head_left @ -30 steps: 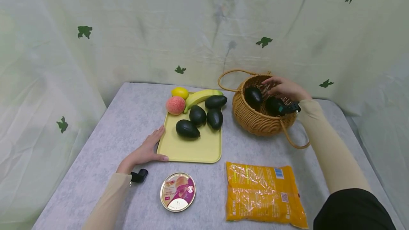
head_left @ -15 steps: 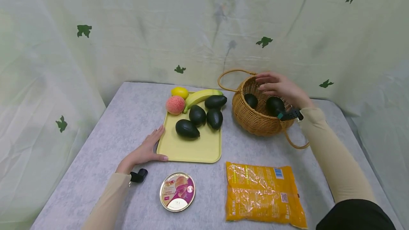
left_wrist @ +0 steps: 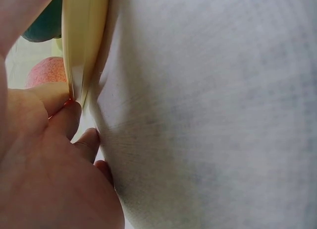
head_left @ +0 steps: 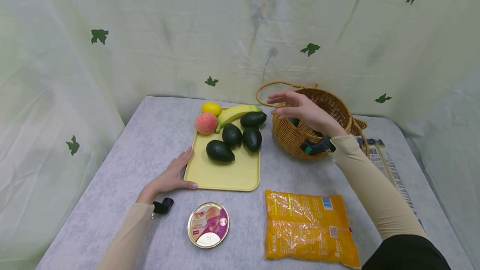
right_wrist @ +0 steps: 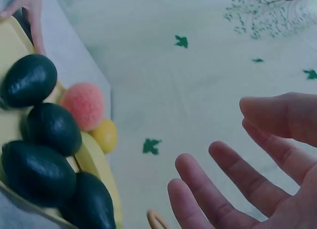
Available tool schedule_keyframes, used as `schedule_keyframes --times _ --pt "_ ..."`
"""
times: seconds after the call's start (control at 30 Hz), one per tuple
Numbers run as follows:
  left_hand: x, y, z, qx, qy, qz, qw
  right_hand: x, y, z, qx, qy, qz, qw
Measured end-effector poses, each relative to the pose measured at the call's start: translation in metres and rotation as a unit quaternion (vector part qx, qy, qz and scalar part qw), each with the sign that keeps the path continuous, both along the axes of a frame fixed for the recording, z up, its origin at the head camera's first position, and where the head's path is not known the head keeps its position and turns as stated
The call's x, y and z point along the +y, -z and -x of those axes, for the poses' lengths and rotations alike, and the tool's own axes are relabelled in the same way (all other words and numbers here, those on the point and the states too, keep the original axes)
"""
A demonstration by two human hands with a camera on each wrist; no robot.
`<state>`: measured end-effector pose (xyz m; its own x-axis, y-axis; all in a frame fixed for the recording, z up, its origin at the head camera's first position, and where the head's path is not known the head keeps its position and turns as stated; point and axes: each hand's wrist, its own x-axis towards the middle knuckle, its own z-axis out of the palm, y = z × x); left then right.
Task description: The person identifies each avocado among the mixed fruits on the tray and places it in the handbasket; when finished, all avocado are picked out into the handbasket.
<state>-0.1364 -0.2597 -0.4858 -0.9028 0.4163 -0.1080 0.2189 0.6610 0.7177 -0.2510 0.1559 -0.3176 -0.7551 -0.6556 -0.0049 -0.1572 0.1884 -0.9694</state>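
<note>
My left hand (head_left: 170,176) rests with fingers spread along the left edge of the yellow tray (head_left: 225,178), its thumb at the near corner. In the left wrist view its fingertips touch the tray's side. Several dark green avocados (head_left: 220,151) lie on the tray with a banana (head_left: 236,112), a peach-like pink fruit (head_left: 206,123) and a lemon (head_left: 211,108). My right hand (head_left: 305,109) hovers over the left rim of the wicker basket (head_left: 290,143), fingers apart and holding nothing. The hand and wrist hide much of the dark avocados inside the basket.
A round tin (head_left: 208,225) sits in front of the tray. An orange packet (head_left: 309,228) lies at the near right. Behind my right forearm a printed packet (head_left: 384,161) partly shows. One basket handle (head_left: 264,88) sticks out leftward.
My right hand has risen from inside the basket and moved left over its rim toward the tray. An avocado in the basket has sunk lower. My left hand has stayed put.
</note>
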Motion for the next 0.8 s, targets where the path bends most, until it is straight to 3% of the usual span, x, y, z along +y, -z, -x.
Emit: schedule_keyframes --times 0.2,0.6,0.8 --pt "0.001 -0.001 0.001 0.001 0.004 0.001 1.0 -0.026 0.012 -0.006 -0.009 -0.064 0.011 0.9979" --pt "0.001 -0.002 0.002 0.005 0.009 0.004 0.9999 -0.075 0.048 -0.007 -0.001 -0.161 -0.036 0.9863" --pt "0.0 -0.001 0.001 0.002 0.006 0.002 1.0 -0.089 0.064 -0.009 -0.025 -0.173 -0.065 0.9824"
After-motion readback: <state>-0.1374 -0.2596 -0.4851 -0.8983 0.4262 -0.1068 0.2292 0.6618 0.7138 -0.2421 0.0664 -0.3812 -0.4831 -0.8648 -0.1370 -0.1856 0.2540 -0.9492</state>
